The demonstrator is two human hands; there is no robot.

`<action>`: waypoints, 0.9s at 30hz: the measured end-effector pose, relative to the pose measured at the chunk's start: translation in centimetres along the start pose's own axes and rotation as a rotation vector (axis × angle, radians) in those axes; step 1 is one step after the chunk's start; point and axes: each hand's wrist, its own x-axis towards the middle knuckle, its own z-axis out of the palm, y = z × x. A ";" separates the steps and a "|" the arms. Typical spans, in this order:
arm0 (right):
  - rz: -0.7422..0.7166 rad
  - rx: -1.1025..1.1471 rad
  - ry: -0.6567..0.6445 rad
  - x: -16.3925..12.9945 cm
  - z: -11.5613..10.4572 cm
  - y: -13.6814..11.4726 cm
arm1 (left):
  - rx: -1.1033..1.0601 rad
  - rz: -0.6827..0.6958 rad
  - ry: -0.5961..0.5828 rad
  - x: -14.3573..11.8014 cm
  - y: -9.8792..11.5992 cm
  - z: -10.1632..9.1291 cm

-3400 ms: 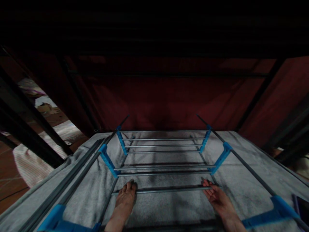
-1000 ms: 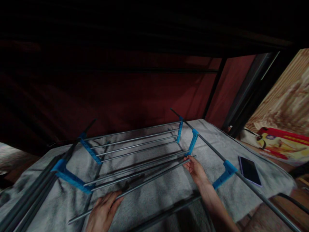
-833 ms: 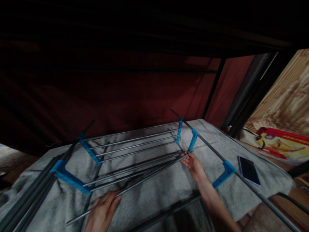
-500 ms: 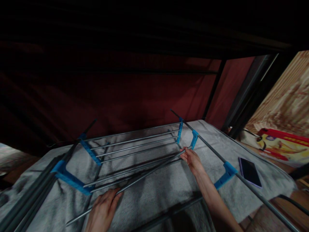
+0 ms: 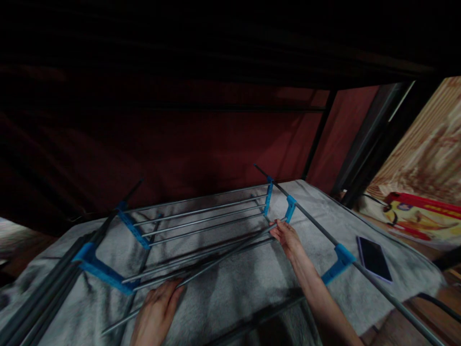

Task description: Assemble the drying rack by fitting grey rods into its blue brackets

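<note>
A partly joined rack of grey metal tubes and blue plastic brackets lies on a grey blanket. My right hand pinches the far end of a loose metal tube beside a right-hand blue bracket. My left hand is closed round the same tube lower down, and the tube's near end sticks out to the left of it. The tube slants across the other crossbars. Fingers of my left hand are partly hidden under its back.
Several loose grey tubes lie along the left side. A phone rests on the blanket at the right. Beyond the bed edge is a red and yellow package. A dark red panel stands behind.
My left hand has shifted slightly to the right with the tube. My right hand keeps its pinch at nearly the same spot.
</note>
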 end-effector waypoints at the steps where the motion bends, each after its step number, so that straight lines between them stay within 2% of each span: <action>1: 0.001 0.000 -0.001 0.0 0.0 0.0 | -0.001 0.002 -0.001 0.1 0.0 0.0; 10: -0.007 -0.009 -0.024 -0.1 0.1 -0.5 | 0.025 0.025 0.022 0.8 0.1 -0.5; 17: 0.007 -0.021 -0.036 -0.2 0.2 -0.8 | 0.080 0.043 0.041 1.6 -0.7 -0.7; 27: -0.006 -0.062 -0.027 0.0 -0.2 -0.7 | 0.091 0.076 0.036 4.8 -1.5 -1.5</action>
